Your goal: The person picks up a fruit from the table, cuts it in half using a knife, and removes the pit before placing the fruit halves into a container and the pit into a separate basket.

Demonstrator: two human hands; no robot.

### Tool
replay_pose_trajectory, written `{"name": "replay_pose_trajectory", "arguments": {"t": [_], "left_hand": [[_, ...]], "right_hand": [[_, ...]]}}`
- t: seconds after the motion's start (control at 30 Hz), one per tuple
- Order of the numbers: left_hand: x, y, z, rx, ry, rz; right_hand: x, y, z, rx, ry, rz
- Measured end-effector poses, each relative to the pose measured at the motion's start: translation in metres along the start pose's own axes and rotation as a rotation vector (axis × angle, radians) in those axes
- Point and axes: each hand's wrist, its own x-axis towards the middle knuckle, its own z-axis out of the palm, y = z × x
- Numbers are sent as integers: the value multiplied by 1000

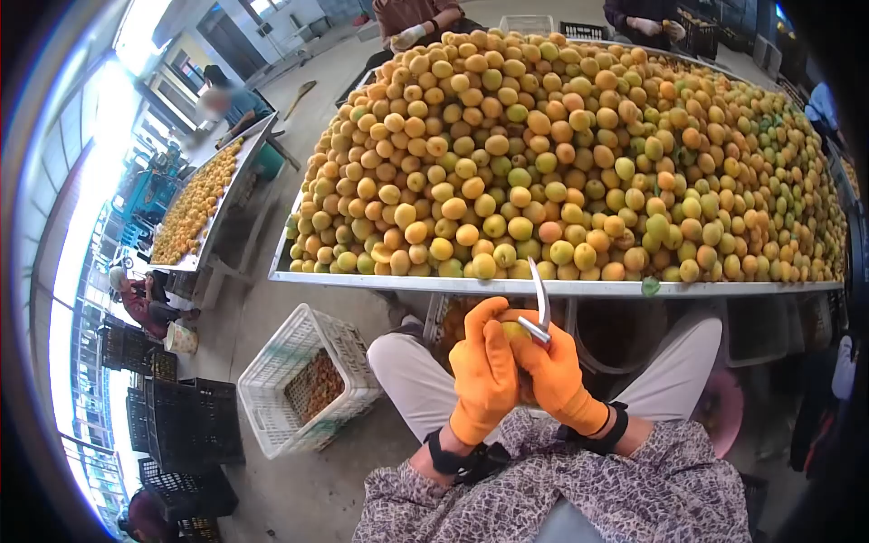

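My left hand [482, 376], in an orange glove, is closed around the side of a yellow-green apricot [515, 329] held up before my knees. My right hand [563, 380], gloved the same way, is closed on a small curved knife [541, 299]. Its blade points up and away from me, and its metal handle end lies against the fruit. Fingers of both gloves hide much of the apricot. Just beyond my hands, a large heap of apricots [507, 163] fills a metal-edged table [434, 283].
On the floor at left stands a white plastic crate [312, 389] with small brown pieces inside. Black crates [190, 421] are stacked farther left. Another table [195, 208] holds apricots. People sit across the heap, one with a gloved hand [409, 37]. A pink basin [724, 412] sits by my right leg.
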Motion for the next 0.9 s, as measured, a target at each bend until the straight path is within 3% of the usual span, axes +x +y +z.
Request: {"name": "replay_pose_trajectory", "arguments": {"t": [0.03,0.17,0.23,0.5,0.63,0.9], "left_hand": [[-2,12,-4,-16,-27,-85],[-14,20,-6,-108,25,19],[-17,25,-4,96,97,120],[-12,-11,1,212,167,272],[-17,-10,8,218,162,132],[-24,-33,14,227,162,100]], "right_hand": [[-3,-13,-1,-109,-46,-16],[-8,-19,4,-234,-122,-233],[-13,-18,10,49,-75,30],[-9,-3,13,204,50,150],[-8,1,5,266,61,245],[-10,9,-7,403,66,455]]}}
